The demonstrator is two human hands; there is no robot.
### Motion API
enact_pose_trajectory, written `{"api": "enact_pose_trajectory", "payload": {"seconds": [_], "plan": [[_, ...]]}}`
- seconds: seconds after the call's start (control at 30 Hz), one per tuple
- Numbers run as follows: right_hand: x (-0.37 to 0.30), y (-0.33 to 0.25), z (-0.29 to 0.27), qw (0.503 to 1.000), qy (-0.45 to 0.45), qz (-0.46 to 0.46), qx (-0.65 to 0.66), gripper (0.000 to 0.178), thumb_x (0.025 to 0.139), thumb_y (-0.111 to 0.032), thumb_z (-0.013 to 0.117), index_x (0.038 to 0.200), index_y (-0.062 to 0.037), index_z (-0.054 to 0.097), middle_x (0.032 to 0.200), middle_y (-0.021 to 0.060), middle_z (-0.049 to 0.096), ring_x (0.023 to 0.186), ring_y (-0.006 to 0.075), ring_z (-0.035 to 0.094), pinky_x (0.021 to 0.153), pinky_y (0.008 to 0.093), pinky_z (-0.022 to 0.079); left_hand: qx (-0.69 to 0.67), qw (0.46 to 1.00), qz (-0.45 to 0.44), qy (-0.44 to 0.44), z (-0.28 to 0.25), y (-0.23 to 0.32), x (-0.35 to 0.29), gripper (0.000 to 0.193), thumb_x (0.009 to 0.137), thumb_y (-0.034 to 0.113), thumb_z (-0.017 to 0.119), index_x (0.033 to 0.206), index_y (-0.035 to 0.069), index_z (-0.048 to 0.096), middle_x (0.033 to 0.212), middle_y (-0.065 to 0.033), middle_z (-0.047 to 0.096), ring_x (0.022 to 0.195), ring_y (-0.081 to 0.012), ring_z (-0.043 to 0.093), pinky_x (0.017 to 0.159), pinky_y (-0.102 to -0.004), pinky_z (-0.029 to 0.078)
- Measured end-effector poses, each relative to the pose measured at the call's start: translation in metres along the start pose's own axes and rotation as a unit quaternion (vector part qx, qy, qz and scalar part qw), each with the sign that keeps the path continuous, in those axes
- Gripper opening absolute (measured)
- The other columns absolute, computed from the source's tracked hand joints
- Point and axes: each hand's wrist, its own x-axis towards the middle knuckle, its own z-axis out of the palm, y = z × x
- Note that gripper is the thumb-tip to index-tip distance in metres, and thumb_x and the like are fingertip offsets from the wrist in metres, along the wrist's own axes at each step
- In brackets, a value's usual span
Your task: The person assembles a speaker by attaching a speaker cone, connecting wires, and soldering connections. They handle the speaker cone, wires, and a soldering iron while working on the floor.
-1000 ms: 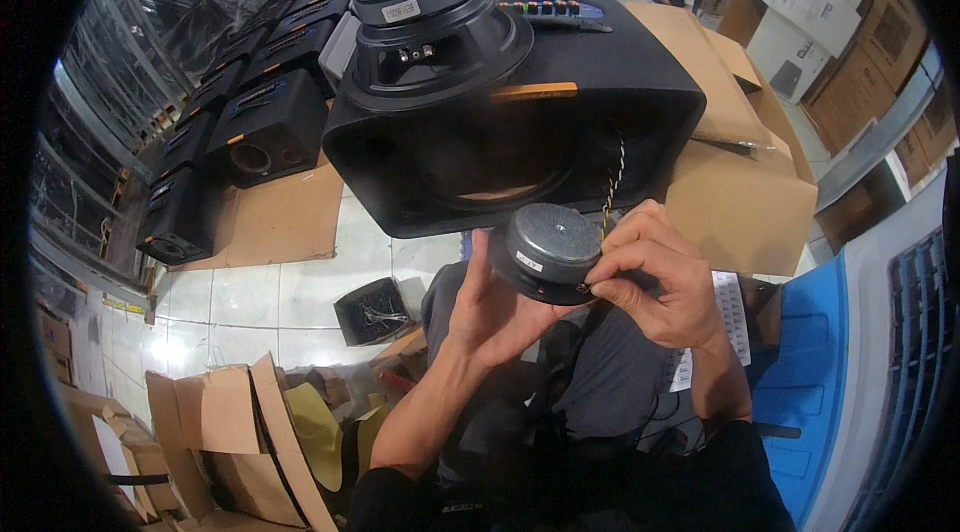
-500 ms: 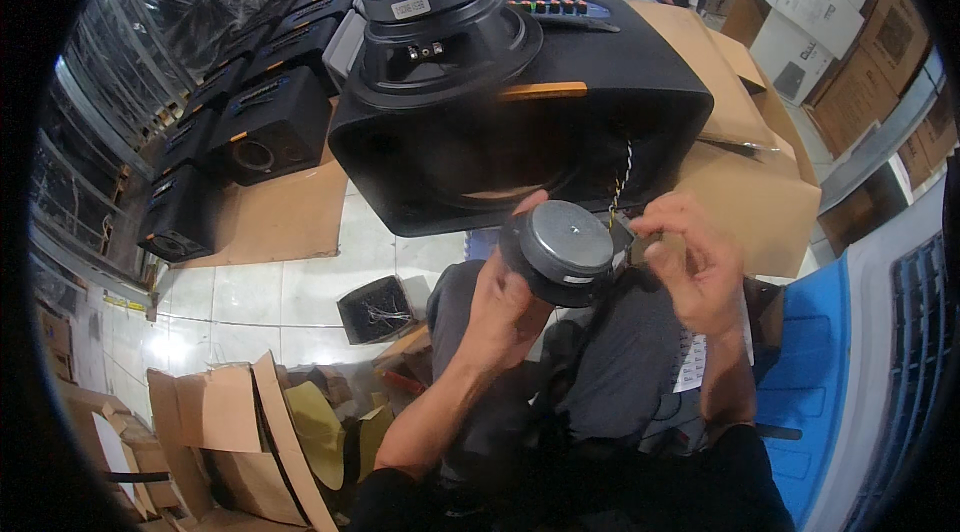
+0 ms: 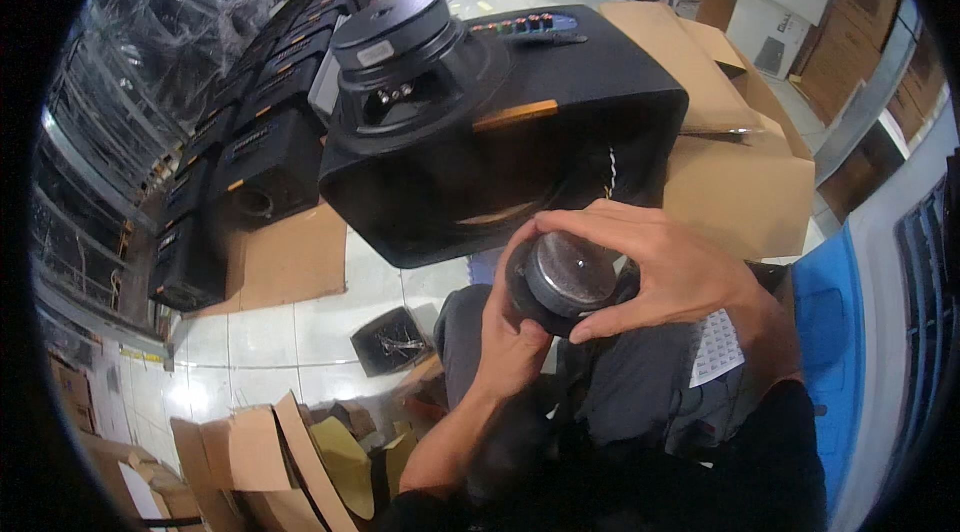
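Both hands (image 3: pixel 680 257) — half-curled — clasp a round speaker driver (image 3: pixel 574 277).

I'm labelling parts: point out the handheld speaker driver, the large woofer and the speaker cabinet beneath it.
Handheld speaker driver (image 3: pixel 573 274), head view: its round back.
Large woofer (image 3: pixel 407 40), head view: side of its round back.
Speaker cabinet (image 3: pixel 570 77), head view: its top face.

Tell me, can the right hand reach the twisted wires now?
Probably yes: nothing visible blocks the twisted wires just beyond the right hand, though that hand is on the small round driver.
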Motion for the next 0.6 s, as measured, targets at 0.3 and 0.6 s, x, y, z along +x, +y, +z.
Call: {"api": "enact_pose_trajectory", "payload": {"seconds": [0.3,0.6], "plan": [[0.03,-0.005,-0.066,0.95,0.159,0.162,-0.215,0.076,0.067,-0.044,0.093,0.123,0.0016,0.071,0.1,0.0184,0.074,0.085,0.0251,0.071,0.076,0.0357,0.055,-0.007,0.997,-0.015,-0.076,0.008,-0.008,0.011,0.12,0.081,0.081,0.063,0.165,0.012,0.012,0.164,-0.0226,0.031,0.149,-0.0401,0.036,0.12,-0.0604,0.03],[0.094,0.083,-0.113,0.838,0.242,0.227,-0.433,0.069,0.074,-0.06,0.076,0.078,0.0091,0.076,0.068,0.0239,0.069,0.065,0.0361,0.07,0.071,0.0428,0.057,0.096,0.992,0.002,-0.079,0.004,-0.004,0.004,0.113,0.086,0.072,0.068,0.164,0.005,0.021,0.161,-0.0307,0.034,0.148,-0.0437,0.039,0.117,-0.0594,0.036]]}}
